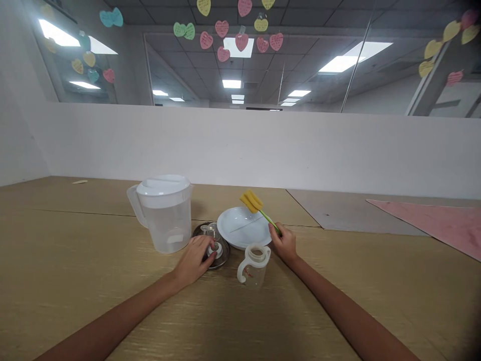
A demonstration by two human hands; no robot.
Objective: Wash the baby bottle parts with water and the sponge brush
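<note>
My right hand is closed around the green handle of a sponge bottle brush, its yellow head raised over the far rim of a white bowl. A thin, light stick-like thing lies across the bowl. My left hand reaches over a round dark metal tray, thumb and fingers closed on a white ring-shaped bottle top. Behind those fingers, a small clear part rests on the tray. Between my hands stands a clear baby bottle, uncapped, with a white handle and red print.
A lidded translucent pitcher stands left of the tray. Farther off lie a small flat wooden piece at left, a grey mat and a pink cloth at right. A white wall closes the table's back.
</note>
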